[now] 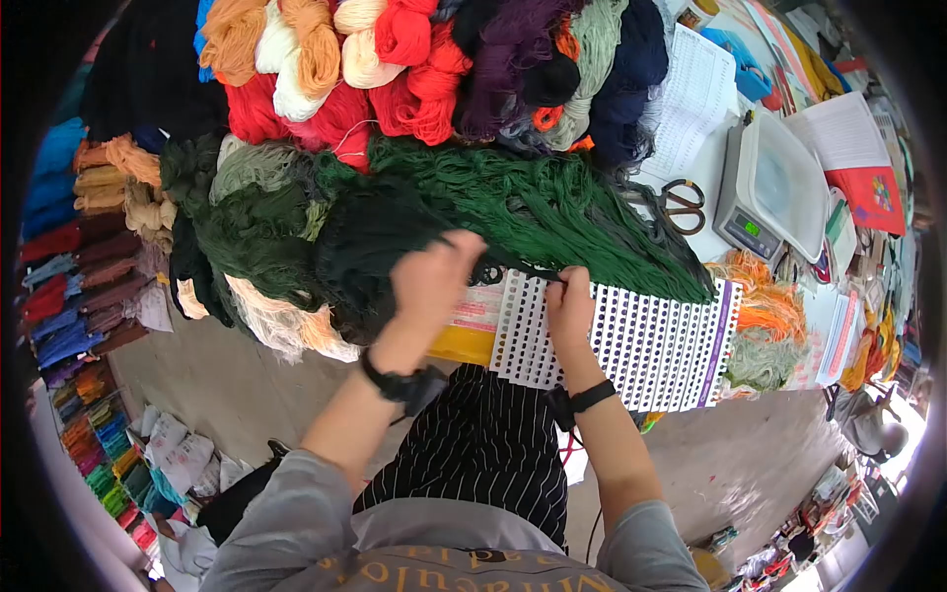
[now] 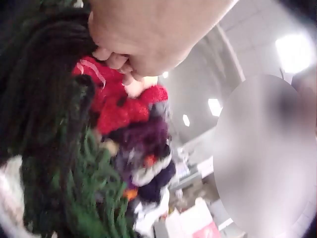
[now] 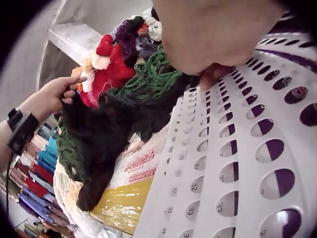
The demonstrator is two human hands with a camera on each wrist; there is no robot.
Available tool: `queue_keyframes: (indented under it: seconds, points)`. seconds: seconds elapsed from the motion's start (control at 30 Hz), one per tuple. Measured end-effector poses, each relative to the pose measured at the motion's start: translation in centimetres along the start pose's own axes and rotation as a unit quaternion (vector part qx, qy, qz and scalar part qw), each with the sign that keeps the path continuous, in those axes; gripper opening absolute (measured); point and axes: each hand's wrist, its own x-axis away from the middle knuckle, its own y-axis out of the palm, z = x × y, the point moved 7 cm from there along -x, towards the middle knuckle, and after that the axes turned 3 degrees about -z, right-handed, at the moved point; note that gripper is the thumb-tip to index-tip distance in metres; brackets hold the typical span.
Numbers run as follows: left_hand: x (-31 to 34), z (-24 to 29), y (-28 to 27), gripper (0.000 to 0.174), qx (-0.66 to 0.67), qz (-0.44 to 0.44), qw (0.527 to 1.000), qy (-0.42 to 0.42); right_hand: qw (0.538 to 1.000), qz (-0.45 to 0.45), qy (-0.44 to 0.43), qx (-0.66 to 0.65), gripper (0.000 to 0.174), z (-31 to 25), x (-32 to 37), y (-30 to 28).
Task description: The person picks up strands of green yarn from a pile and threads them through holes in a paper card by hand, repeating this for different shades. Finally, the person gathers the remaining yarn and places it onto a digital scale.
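Observation:
In the head view my left hand (image 1: 434, 281), blurred, is raised over a skein of blackish-green yarn (image 1: 365, 232). Its curled fingers pinch some of that dark yarn, as the right wrist view shows from the side. My right hand (image 1: 570, 314) is at the upper edge of white strips punched with rows of holes (image 1: 641, 340). Between its thumb and fingers it pinches the end of a dark strand stretching over from the skein. Numbers are printed beside the holes (image 3: 193, 186). Brighter green yarn (image 1: 552, 212) lies loosely just beyond both hands.
Red, orange, white and purple skeins (image 1: 340, 74) are heaped at the back. To the right are scissors (image 1: 683, 205), a digital scale with a clear tub (image 1: 779, 187) and orange yarn (image 1: 764, 306). A yellow-wrapped packet (image 1: 462, 345) lies at the front edge.

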Motion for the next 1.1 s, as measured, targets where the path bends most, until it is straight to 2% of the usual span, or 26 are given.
queue_keyframes:
  seconds: [0.07,0.1,0.17,0.2,0.3,0.37,0.43,0.5,0.53,0.67,0.87,1.1]
  points:
    - [0.6,2.2,7.2,0.018,0.018,-0.019,0.995,0.092,1.000,0.002,0.001,-0.016,0.015,0.3,-0.1,0.1]
    - [0.9,3.2,8.8,0.019,0.053,-0.029,0.988,0.145,0.999,0.005,0.006,-0.031,0.015,0.7,-0.1,0.1]
    - [0.3,2.6,10.5,0.019,0.043,-0.027,0.985,0.162,0.999,-0.002,0.002,-0.037,0.017,0.7,-0.2,0.0]
    - [0.0,2.9,10.2,0.019,0.030,-0.026,0.982,0.182,1.000,-0.022,0.004,0.008,0.018,0.0,-0.3,-0.1]
    - [-0.4,0.9,7.6,0.015,-0.011,-0.028,0.987,0.156,0.997,-0.042,-0.016,0.063,0.024,-1.1,-0.1,0.4]
    - [-0.8,-1.3,4.1,0.020,-0.004,0.027,0.989,0.145,0.979,-0.056,-0.082,0.179,0.032,-3.1,-0.2,1.0]
    - [-0.9,-1.8,3.2,0.024,-0.012,0.022,0.988,0.155,0.980,-0.049,-0.088,0.174,0.038,-3.1,-0.4,1.4]
    - [-0.4,-0.4,3.9,0.023,-0.006,0.034,0.990,0.137,0.979,-0.054,-0.076,0.183,0.039,-2.9,-0.5,1.4]
    - [-0.1,0.8,5.1,0.025,-0.024,0.014,0.988,0.153,0.978,-0.054,-0.077,0.184,0.039,-3.0,-0.5,1.3]
    - [0.0,2.9,10.0,0.020,0.036,-0.041,0.977,0.205,0.980,-0.061,-0.075,0.175,0.041,-2.9,-0.5,1.3]
    - [-0.9,2.8,8.6,0.013,-0.009,-0.091,0.967,0.236,0.982,-0.066,-0.057,0.166,0.040,-3.0,-0.8,1.0]
    - [-0.6,4.2,10.7,0.022,0.007,-0.134,0.967,0.217,0.991,-0.085,-0.021,0.103,0.038,-2.2,-0.8,0.7]
